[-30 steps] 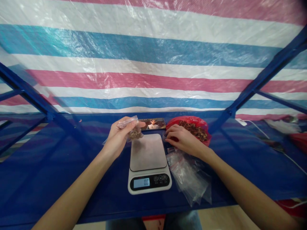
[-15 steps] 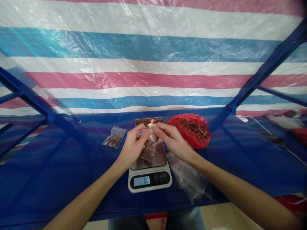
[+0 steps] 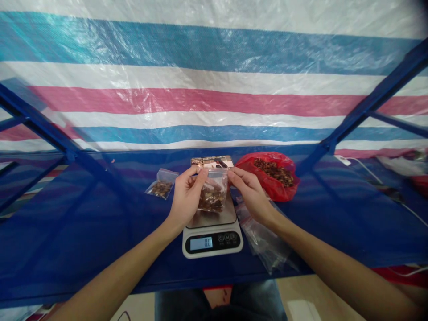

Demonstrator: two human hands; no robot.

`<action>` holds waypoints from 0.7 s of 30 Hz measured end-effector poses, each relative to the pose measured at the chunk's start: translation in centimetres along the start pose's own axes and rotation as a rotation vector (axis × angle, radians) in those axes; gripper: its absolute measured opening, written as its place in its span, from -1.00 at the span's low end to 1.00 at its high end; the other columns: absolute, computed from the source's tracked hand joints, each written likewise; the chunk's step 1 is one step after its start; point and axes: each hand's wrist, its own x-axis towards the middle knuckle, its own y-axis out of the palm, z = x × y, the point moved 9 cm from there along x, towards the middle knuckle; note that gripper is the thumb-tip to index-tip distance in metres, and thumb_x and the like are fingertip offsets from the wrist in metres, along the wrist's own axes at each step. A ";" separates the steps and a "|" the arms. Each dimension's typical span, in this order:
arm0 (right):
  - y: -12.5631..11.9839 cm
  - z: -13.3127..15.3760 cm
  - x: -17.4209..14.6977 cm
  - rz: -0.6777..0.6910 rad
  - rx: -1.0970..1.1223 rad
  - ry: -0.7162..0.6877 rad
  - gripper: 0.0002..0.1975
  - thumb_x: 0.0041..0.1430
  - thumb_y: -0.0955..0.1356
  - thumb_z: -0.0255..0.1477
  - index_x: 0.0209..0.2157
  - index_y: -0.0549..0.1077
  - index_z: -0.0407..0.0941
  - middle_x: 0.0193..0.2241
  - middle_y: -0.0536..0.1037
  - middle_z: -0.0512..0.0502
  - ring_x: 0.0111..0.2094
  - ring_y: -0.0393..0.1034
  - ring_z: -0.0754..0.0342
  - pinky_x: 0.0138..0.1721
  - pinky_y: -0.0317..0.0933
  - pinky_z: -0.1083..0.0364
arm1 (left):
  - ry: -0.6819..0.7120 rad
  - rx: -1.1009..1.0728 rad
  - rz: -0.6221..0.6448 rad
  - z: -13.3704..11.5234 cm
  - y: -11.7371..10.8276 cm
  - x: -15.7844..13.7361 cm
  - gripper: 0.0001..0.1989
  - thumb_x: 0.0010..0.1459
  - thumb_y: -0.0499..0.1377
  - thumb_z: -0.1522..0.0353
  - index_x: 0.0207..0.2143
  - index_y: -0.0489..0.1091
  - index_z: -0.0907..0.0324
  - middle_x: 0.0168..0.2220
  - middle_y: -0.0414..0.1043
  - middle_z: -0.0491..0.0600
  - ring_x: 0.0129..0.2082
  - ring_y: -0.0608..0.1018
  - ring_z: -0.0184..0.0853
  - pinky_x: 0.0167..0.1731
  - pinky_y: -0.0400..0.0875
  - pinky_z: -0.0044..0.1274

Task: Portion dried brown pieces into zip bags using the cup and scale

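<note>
In the head view, a small clear bag [image 3: 213,191] is held up by its top edge, over the metal plate [image 3: 209,219] of a white scale [image 3: 214,252]. Brown bits can be seen at the bottom of the bag. The top left corner is pinched between the thumb and fingers of the left hand [image 3: 187,194]. The top right corner is pinched by the thumb and finger of the right hand [image 3: 252,191]. Whether the plate is touched by the bag cannot be told. The number 0.0 is shown on the little screen [image 3: 201,243] of the scale.

Behind the scale, a flat thing with a picture on it [image 3: 217,161] is partly hidden by the hands and the bag. To the left, another clear bag [image 3: 162,185] with brown bits inside is laid flat, near the left hand. To the right, an open red bag [image 3: 264,182] is filled with more brown bits [image 3: 274,171]. Beside the scale, partly under the right hand and arm, a loose pile of clear bags [image 3: 264,238] is spread out. All these things are set on a blue table [image 3: 127,223]. At the back, a sheet with red, white and blue stripes [image 3: 200,102] is hung.
</note>
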 end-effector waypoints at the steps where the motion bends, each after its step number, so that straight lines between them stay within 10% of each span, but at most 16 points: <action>1: 0.0 0.0 0.0 -0.008 -0.010 -0.007 -0.61 0.49 0.31 -0.21 -0.42 0.44 -0.10 -0.44 0.44 0.02 -0.36 0.32 0.10 -0.28 0.15 0.10 | 0.005 0.003 -0.005 -0.1 0.0 0.0 -0.63 0.29 0.28 0.03 -0.29 0.49 0.16 -0.49 0.60 -0.08 -0.61 0.56 -0.36 -0.57 0.44 -0.59; 21: -0.5 0.6 -0.2 -0.138 0.209 -0.004 -0.70 0.38 0.42 -0.23 -0.42 0.54 -0.07 -0.45 0.44 0.04 -0.38 0.28 0.11 -0.28 0.14 0.11 | 0.100 0.142 0.056 -3.2 0.1 -0.2 -0.69 0.29 0.29 0.12 -0.34 0.57 0.19 -0.43 0.64 -0.03 -0.54 0.60 -0.36 -0.54 0.51 -0.58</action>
